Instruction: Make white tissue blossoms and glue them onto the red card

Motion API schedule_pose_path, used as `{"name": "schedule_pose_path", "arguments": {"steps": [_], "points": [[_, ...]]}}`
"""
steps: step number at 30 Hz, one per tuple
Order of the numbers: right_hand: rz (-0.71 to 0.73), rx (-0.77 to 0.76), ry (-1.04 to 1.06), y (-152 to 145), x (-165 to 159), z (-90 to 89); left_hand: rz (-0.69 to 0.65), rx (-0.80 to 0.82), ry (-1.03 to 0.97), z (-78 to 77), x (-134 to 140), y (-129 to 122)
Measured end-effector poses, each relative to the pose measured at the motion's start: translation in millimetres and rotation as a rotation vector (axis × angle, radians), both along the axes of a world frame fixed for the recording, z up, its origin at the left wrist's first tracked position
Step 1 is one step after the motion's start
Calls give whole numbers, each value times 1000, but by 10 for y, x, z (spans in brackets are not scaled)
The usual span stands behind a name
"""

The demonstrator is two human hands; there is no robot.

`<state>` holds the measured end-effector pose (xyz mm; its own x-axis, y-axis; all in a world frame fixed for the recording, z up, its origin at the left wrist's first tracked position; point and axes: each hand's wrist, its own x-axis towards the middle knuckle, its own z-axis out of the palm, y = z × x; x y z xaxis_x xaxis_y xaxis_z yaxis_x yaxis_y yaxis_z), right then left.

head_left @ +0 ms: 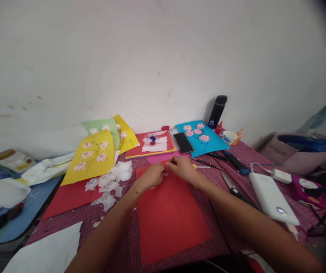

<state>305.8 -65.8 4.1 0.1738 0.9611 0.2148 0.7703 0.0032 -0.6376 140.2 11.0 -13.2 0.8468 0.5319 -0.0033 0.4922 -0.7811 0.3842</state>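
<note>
A red sheet of paper (pixel 168 227) lies in front of me, with thin dark branch lines drawn on it. Over its far end my left hand (pixel 153 175) is closed, fingertips pinched on something too small to make out. Close beside it, my right hand (pixel 183 167) also has its fingers drawn together; what they hold is hidden. A small whitish bit shows between the two hands. Torn white tissue pieces (pixel 114 176) are heaped on the cloth to the left.
Finished flower pictures on yellow paper (pixel 90 155) and blue paper (pixel 208 142) lie further back. A phone (pixel 183 143), scissors (pixel 235 189), a white power bank (pixel 272 199), a small bowl (pixel 229 137) and a black bottle (pixel 217 112) are on the right. A wall rises behind.
</note>
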Motion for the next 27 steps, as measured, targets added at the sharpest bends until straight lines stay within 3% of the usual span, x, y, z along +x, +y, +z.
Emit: {"name": "schedule_pose_path", "arguments": {"steps": [17,27], "points": [[18,43,146,-2,20,23,38,-45,-21,-42,31,61],[-41,124,428,-44,50,82,46,-39,-35,48,36,9]]}}
